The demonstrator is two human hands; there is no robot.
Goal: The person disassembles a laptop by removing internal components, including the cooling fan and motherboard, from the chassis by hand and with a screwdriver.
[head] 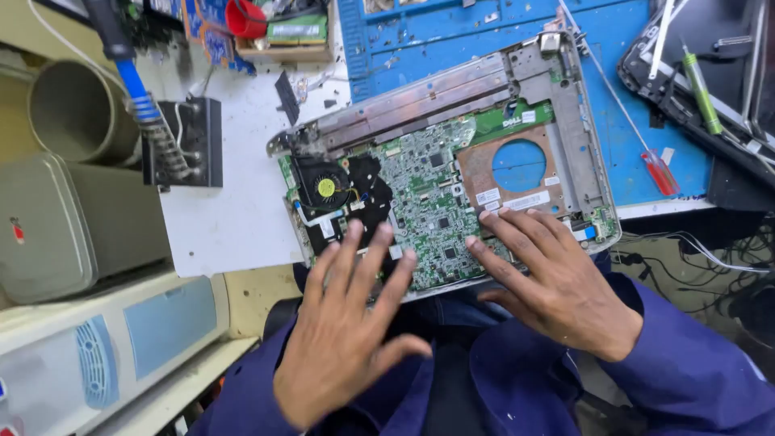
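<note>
Cluttered with tools and spare parts, a repair desk (242, 218) carries an opened laptop chassis (452, 161), which lies half on a blue work mat (622, 105) and half on the white top, its near edge jutting over the desk's front toward the person's lap. Both of the person's hands are spread flat, holding nothing: the left hand (343, 323) hovers at the near edge below the black cooling fan (325, 187), while the right hand (549, 278) rests its fingertips on the green circuit board (428, 202) beside the copper-coloured plate (a round hole in it shows the mat beneath). The chassis's long axis runs from lower left to upper right, hinge bar (420, 97) on the far side. With so much overhang, a heavy press on the near edge could tip the chassis off the desk, and bare fingers on exposed components risk damaging them. A red-handled screwdriver (658, 169) lies on the mat to the right, and a soldering iron stand (182, 144) sits at left.
</note>
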